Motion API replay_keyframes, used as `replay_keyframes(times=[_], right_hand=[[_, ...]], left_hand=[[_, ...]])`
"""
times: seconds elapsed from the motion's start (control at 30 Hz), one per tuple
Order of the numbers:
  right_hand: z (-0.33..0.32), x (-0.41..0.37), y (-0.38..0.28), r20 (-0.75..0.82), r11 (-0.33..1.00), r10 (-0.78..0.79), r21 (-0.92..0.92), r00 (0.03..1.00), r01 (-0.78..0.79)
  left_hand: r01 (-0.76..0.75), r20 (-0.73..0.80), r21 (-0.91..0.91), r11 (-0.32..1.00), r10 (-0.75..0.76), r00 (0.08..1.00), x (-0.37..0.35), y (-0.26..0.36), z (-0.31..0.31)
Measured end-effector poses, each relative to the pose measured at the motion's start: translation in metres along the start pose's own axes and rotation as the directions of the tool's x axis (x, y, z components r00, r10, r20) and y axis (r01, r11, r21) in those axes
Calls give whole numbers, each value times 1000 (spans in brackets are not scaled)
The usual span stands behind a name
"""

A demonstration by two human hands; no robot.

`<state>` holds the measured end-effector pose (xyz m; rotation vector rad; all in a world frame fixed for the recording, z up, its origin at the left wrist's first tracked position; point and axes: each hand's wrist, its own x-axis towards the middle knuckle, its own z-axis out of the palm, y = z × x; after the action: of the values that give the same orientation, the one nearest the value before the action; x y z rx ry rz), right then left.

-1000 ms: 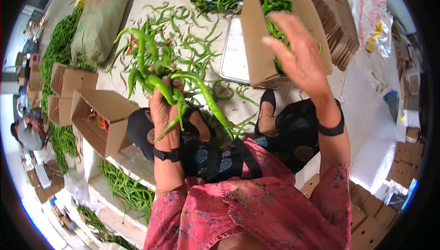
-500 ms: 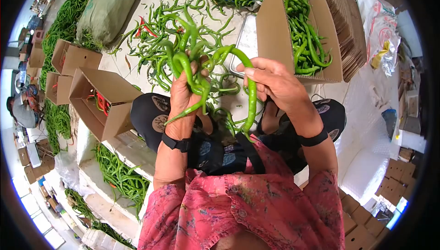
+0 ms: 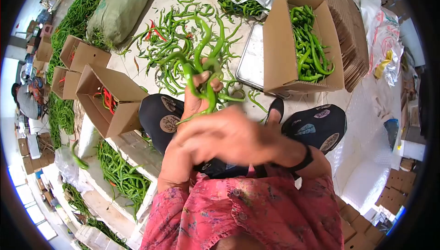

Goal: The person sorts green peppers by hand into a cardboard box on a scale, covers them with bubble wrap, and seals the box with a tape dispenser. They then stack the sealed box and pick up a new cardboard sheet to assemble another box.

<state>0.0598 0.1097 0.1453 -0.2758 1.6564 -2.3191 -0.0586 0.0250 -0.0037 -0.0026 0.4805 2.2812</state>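
My left hand [image 3: 197, 101] is clenched round a bunch of green peppers [image 3: 205, 50], raised left of the filled box [image 3: 279, 53], tips fanned so each shows. My right hand [image 3: 229, 135] is blurred, so I can't tell what its fingers are doing.

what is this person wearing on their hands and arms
Both hands are bare, with no gloves: the left hand and the right hand, which is motion-blurred. A black band circles the right wrist; the left wrist is hidden. The short sleeves belong to a pink-red flower-print top, and the forearms are uncovered.
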Motion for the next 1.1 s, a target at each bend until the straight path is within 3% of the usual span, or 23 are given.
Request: replay_keyframes(times=[0.03,0.07,0.1,0.17,0.2,0.27,0.3,0.33,0.4,0.43,0.47,0.53,0.57,0.67,0.7,0.83,0.93,0.97,1.0,1.07,1.1], right_hand=[[-19,-16,-7,-129,986,165,40,978,-161],[-40,-27,7,-295,965,252,4,922,-263],[-54,-40,16,-437,981,171,-3,883,-191],[-84,-53,42,-554,992,80,-36,829,-120],[-87,-52,48,-564,992,76,-37,822,-117],[-85,-41,55,-630,975,219,165,745,-146],[-85,-37,56,-532,983,156,169,833,-76],[-81,-29,54,-540,982,157,174,827,-73],[-73,-12,48,-500,930,-39,299,865,214],[-78,-6,52,-498,895,42,404,866,189],[-85,-2,57,-496,895,44,405,867,186],[-95,5,65,-416,911,74,397,906,108],[-93,4,66,-424,856,61,488,904,171],[-89,1,57,-457,867,86,471,885,159],[-96,0,58,-413,863,34,471,910,181],[-104,-2,53,-473,789,10,545,881,284],[-106,-5,47,-548,777,-5,524,836,349],[-110,-6,52,-567,782,-29,500,823,372],[-115,-8,56,-572,782,-29,498,820,375],[-126,-12,60,-482,779,-122,495,868,384],[-129,-14,60,-525,770,-70,512,848,380]], left_hand=[[28,-52,-40,999,-30,998,-12,3,19],[83,146,-39,996,-77,986,-6,8,-1],[94,181,-52,994,-83,980,-9,10,1],[101,231,-70,992,-82,969,-18,7,6],[95,264,-12,995,-88,960,-19,7,13],[97,262,47,994,-106,959,-22,2,17],[97,350,91,991,-123,929,-20,0,20],[109,349,92,990,-134,927,-22,0,24],[150,170,86,985,-163,972,-27,-1,39],[157,174,56,986,-164,971,-25,-2,37],[129,33,205,970,-139,990,-27,-3,32],[167,79,242,956,-191,978,-28,1,26],[139,67,361,922,-174,982,-28,2,30],[85,98,446,891,-143,985,-26,-1,34],[91,111,365,926,-140,984,-28,-2,30],[80,130,365,928,-136,982,-21,-4,34],[78,109,432,899,-138,984,-15,-1,43],[96,79,379,921,-136,988,-14,-5,42],[33,125,393,919,-89,988,-10,-10,31],[27,-27,500,865,-16,1000,-5,-8,15],[-7,-96,499,867,63,993,-4,-7,17]])
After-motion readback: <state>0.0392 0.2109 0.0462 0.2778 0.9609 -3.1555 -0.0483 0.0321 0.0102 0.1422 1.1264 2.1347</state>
